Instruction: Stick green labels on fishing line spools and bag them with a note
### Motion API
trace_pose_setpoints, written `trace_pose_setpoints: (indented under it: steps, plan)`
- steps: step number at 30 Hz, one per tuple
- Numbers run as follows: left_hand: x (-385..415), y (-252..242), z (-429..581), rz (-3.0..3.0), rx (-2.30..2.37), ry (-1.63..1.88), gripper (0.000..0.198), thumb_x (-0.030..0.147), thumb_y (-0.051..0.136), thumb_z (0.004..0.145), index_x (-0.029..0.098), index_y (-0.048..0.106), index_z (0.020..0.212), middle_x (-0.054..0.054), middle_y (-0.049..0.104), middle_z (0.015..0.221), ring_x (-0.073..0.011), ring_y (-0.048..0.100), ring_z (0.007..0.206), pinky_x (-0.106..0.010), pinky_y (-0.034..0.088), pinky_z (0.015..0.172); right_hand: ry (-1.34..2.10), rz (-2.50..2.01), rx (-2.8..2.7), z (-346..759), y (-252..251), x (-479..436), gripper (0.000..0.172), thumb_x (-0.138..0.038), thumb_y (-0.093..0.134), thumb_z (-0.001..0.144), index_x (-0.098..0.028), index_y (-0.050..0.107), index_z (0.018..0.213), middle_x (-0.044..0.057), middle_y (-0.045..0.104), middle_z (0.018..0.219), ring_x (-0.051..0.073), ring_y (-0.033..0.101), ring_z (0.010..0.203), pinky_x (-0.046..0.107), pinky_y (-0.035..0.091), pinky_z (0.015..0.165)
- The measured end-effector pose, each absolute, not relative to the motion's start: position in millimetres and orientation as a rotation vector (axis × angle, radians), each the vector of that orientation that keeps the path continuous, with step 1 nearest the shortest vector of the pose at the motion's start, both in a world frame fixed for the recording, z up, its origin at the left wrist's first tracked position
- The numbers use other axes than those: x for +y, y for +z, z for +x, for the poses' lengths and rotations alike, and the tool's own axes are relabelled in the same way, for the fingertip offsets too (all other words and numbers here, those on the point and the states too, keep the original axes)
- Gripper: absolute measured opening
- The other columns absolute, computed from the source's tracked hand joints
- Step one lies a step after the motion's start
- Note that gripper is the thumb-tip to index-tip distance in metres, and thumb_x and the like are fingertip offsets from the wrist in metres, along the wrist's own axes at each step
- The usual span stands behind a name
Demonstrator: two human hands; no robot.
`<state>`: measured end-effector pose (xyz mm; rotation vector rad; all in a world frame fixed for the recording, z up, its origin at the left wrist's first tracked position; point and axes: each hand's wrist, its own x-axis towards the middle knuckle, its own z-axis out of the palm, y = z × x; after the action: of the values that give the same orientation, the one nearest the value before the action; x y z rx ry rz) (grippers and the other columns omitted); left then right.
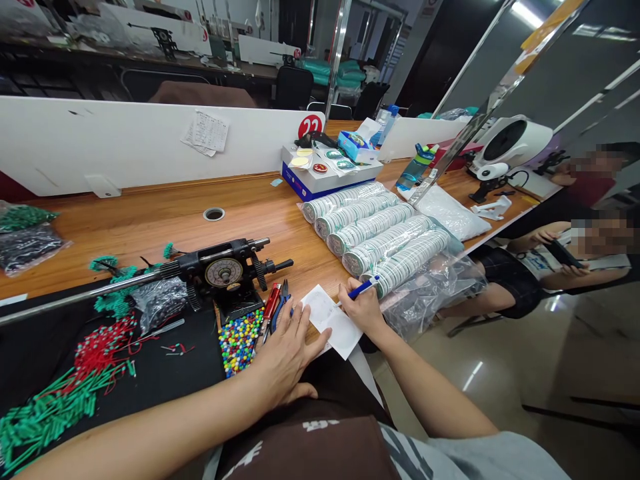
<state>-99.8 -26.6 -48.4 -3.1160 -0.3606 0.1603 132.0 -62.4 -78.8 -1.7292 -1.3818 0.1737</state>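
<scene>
A blue pen is gripped in my right hand, its tip low over a small white sheet of paper. My left hand lies with its fingers stretched out along the left edge of that paper. Just beyond the left fingers are pliers with blue handles and a red-handled tool. Many small coloured beads lie left of that hand. Behind them stands a black hand-cranked winding machine with a dial and a long metal rod.
Clear-wrapped rolls of white-and-green discs lie behind the paper, with a clear plastic bag beside them. Red wires and green tubes cover the black mat at left. A seated person holds a phone at right.
</scene>
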Motion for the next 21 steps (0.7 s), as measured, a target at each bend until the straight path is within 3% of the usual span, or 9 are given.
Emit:
trace_pose_setpoints:
  steps: [10, 21]
  plan:
    - [-26, -46, -98, -3.086, -0.354, 0.218, 0.115, 0.087, 0.065, 0.068, 0.028, 0.03, 0.161, -0.034, 0.029, 0.158, -0.0547, 0.023, 0.147, -0.07, 0.0, 0.118, 0.202, -1.728, -1.356, 132, -80, -63, 0.033, -0.03, 0.048, 0.091, -0.022, 0.037, 0.061, -0.004, 0.041, 0.053, 0.011, 0.043, 0.048, 0.028, 0.031, 0.055]
    - [-24, -38, -99, -3.137, -0.359, 0.198, 0.109, 0.086, 0.063, 0.071, 0.027, 0.036, 0.159, -0.032, 0.031, 0.158, -0.0531, 0.025, 0.147, -0.068, 0.004, 0.12, 0.273, -1.704, -1.274, 131, -79, -61, 0.036, -0.033, 0.051, 0.091, -0.022, 0.035, 0.061, -0.004, 0.039, 0.051, 0.012, 0.041, 0.049, 0.028, 0.031, 0.055]
